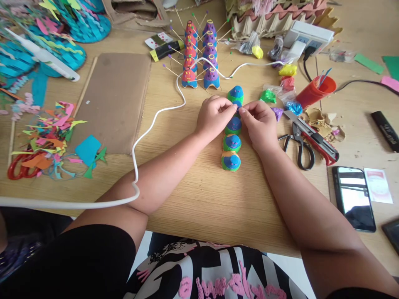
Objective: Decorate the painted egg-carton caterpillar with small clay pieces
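Several small blue-and-green clay figures (232, 143) stand in a row running towards me, the nearer ones with small faces. At the second figure from the far end (236, 103), my left hand (215, 115) is closed, thumb and fingertips against its left side. My right hand (261, 124) is closed too and meets the same figure from the right. The fingers cover much of this figure, so any small piece between them is hidden. Behind the row stand red figures (189, 75) and purple figures (211, 76) with thin sticks poking out at the sides.
A white cable (158, 112) crosses the table and my left forearm. Scissors (301, 149), a red cutter knife (321, 145), an orange cup (316, 91) and a phone (354, 199) lie right. Brown cardboard (110, 99), paper scraps (56, 137) and a glue gun (46, 58) are left.
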{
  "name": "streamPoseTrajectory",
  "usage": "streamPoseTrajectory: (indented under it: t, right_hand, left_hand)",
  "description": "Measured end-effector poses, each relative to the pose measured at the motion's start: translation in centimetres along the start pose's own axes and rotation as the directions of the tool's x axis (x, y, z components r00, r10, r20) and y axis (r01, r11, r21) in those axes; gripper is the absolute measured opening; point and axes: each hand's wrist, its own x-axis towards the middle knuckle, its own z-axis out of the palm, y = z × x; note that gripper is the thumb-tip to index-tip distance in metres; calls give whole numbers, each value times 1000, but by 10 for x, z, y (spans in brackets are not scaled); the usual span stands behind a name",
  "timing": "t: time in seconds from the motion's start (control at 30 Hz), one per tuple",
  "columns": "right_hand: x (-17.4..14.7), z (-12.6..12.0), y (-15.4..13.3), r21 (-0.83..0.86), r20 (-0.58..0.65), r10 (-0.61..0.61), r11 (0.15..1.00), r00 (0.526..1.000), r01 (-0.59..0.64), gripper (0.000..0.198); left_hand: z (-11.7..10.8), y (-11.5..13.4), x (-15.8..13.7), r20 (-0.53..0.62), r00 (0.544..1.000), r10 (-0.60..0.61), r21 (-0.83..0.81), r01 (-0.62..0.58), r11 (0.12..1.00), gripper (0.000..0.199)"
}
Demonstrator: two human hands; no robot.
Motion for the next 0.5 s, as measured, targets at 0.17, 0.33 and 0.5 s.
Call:
streamPoseTrajectory:
  t: [0.17,0.33,0.5]
  right_hand:
    - [-1,0,1,-17,1,1,1000,1000,-1,48]
    - [0,0,-1,-36,17,-13,999,1000,14,44]
    - [-1,0,-4,-52,9,-27,998,1000,27,38]
  left_hand:
    - [-1,-1,1,15,1000,17,-22,-17,1000,24]
    - [-2,-3,0,16,1000,25,-27,-25,999,24]
    - [-2,-2,0,6,1000,25,-8,-25,1000,23]
